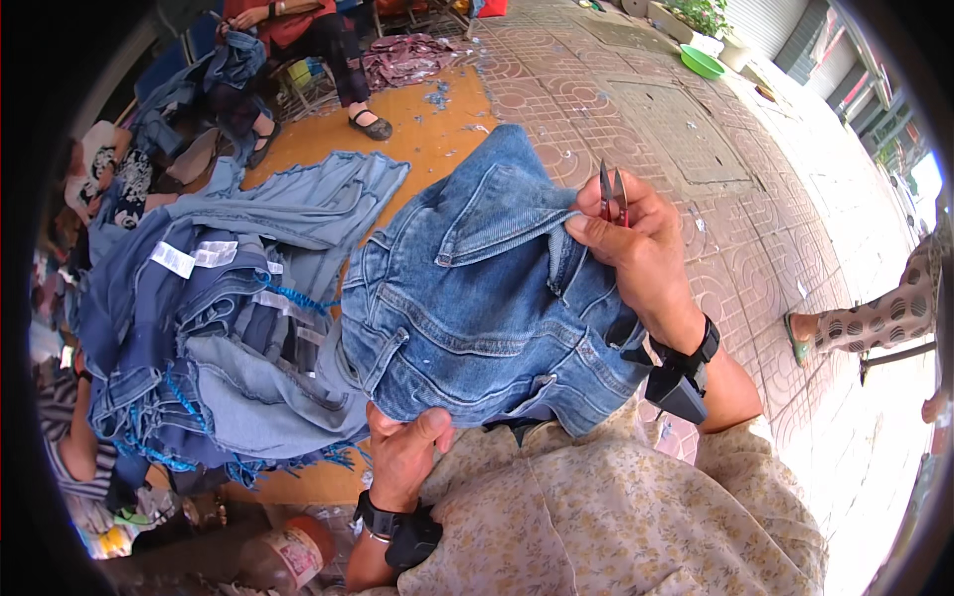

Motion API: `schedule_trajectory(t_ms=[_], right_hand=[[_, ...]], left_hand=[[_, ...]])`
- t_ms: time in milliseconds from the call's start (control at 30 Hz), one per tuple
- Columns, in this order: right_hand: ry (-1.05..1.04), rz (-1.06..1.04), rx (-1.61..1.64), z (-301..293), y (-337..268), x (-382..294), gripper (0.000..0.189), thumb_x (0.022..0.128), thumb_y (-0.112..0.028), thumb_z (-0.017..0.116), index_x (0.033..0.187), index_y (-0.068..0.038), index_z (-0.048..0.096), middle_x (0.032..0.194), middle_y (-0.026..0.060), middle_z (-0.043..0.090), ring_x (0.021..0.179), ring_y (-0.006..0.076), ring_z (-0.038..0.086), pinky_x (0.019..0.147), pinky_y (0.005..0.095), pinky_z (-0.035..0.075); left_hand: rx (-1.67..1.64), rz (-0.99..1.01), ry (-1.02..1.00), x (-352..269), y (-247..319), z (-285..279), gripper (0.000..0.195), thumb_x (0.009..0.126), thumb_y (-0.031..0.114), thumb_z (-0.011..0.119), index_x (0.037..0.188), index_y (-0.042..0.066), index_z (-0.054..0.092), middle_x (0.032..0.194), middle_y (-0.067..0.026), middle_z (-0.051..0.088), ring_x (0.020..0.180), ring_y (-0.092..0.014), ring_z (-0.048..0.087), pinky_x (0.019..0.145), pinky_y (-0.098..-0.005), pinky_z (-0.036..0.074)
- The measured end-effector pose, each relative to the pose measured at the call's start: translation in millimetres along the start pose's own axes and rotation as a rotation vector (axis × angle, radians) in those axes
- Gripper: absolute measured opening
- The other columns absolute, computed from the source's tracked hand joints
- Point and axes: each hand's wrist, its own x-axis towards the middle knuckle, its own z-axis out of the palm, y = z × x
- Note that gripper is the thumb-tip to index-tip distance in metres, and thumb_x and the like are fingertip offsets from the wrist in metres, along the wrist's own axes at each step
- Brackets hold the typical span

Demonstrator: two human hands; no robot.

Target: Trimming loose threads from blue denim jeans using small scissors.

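A blue denim garment point(462, 320) with belt loops and a stitched waistband lies across my lap. My right hand point(641, 238) pinches a pointed, seamed flap of the denim between thumb and finger. The same hand also holds small thread snips point(613, 195) with red handles, their dark blades pointing up and slightly apart. At the garment's near edge, my left hand point(406, 447) grips the denim, its thumb on top and its other fingers partly hidden beneath the cloth.
Stacked jeans point(246, 357) with white labels and blue ties lie at left. Beyond is an orange-brown board point(440, 104) with scraps. A seated person point(298, 45) handles denim at far left. A plastic bottle point(287, 555) is at lower left. Another person's leg point(872, 324) shows at right.
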Motion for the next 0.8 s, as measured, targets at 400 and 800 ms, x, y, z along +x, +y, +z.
schedule_trajectory(t_ms=[400,800], right_hand=[[-0.213,0.285,0.326,-5,3,17,0.015,0.073,0.004,0.064,0.084,-0.003,0.058,0.067,-0.0005,0.054,0.051,0.0043,0.044,0.043,0.0165,0.031],[-0.284,0.248,0.317,-37,-3,19,0.011,0.081,-0.004,0.060,0.091,0.001,0.060,0.074,0.0086,0.063,0.053,0.0056,0.048,0.046,0.0176,0.037]], left_hand=[[0.050,0.039,0.064,3,-1,3,0.033,0.078,0.021,0.069,0.101,0.005,0.052,0.081,-0.0060,0.060,0.048,-0.014,0.047,0.041,-0.0241,0.036],[0.056,-0.012,0.157,0,0,5,0.031,0.078,0.018,0.068,0.101,0.005,0.052,0.076,-0.0053,0.058,0.046,-0.013,0.045,0.041,-0.0248,0.035]])
